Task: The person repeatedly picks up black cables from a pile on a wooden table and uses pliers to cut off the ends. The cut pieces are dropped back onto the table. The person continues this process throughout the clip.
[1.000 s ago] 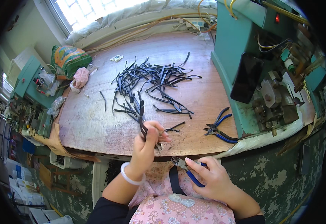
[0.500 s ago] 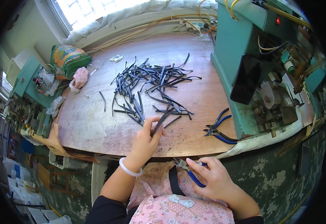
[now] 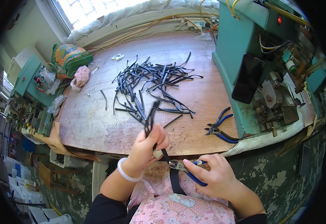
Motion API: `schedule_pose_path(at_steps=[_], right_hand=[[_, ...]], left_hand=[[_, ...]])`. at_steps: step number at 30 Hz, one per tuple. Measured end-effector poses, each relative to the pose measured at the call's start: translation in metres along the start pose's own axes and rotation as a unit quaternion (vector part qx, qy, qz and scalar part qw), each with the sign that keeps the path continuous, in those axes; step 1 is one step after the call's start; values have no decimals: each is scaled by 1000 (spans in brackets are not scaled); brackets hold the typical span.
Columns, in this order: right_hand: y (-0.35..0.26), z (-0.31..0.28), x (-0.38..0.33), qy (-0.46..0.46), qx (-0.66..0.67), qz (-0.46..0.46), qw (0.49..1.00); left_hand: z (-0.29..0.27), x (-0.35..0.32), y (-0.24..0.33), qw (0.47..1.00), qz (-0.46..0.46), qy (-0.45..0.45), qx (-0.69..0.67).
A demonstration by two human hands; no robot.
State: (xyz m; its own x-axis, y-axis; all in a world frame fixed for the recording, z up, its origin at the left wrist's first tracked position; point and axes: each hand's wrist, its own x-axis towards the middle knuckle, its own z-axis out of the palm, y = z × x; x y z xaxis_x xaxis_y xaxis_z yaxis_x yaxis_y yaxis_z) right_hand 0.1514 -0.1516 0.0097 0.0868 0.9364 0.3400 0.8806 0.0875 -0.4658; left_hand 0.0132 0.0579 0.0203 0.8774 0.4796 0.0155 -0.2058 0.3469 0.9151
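Note:
My left hand point(image 3: 147, 149) is closed around a few black eyeglass temples point(image 3: 152, 115), which stick up past the fingers. The end of one reaches down toward my right hand. A pale wrap or pad covers one of the left fingertips. In my right hand point(image 3: 214, 173) are blue-handled cutting pliers point(image 3: 188, 172), held low over my lap. Their jaws meet or nearly meet the lower tip of that temple; whether they grip it I cannot tell. Beyond my hands, a loose pile of black temples point(image 3: 148, 76) spreads over the wooden table point(image 3: 92, 128).
A second pair of blue-handled pliers point(image 3: 221, 127) lies open near the table's right edge. A green machine point(image 3: 226, 48) with a black phone point(image 3: 248, 78) on it stands to the right. At the far left are a patterned bag point(image 3: 70, 59) and a pink cloth point(image 3: 81, 75).
My left hand has come back from the pile toward my body with the temples, now upright in it. One temple's end has come to the plier jaws. My right hand has barely moved.

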Motion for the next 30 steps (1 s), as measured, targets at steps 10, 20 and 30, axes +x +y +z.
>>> schedule_pose_path(at_steps=[10, 20, 30], right_hand=[[-8, -2, 4, 60, 43, 40, 997], [4, 3, -10, 50, 79, 55, 994], [8, 10, -14, 31, 142, 87, 985]], left_hand=[[40, -28, -37, 874, 377, 226, 209], [10, 22, -16, 972, 129, 159, 111], [-39, 48, -60, 759, 126, 97, 631]])
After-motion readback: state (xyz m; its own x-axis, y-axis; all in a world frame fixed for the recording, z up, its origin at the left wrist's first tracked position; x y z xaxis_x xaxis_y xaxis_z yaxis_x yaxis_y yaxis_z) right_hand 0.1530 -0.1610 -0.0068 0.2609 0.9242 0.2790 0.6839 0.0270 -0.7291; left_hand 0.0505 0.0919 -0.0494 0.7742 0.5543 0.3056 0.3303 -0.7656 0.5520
